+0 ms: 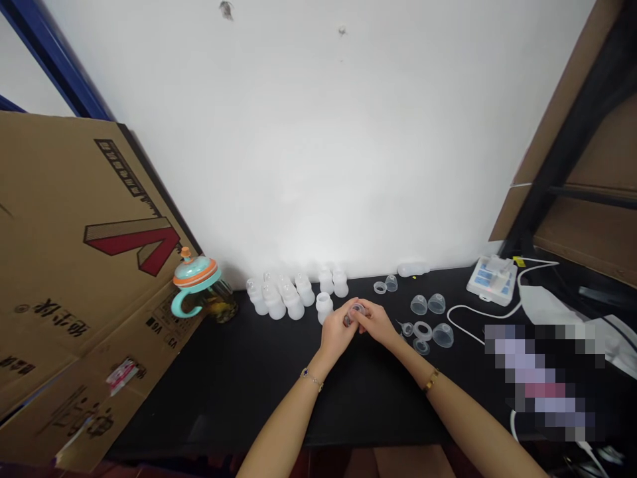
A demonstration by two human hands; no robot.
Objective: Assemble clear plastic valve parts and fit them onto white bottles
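My left hand and my right hand meet above the black table, both closed around a small clear bottle ring. The fingers cover much of it, so I cannot tell what sits inside it. Just behind my left hand stands an open white baby bottle. Several capped white bottles are grouped to its left, with a pair of bottles near the wall. Right of my right hand lie a loose ring, a clear dome cap and a nipple.
A large cardboard box borders the left side, beside a teal-lidded jug holding dark contents. At right are a white case, a white cable and a blurred patch. Against the wall lies a white bottle.
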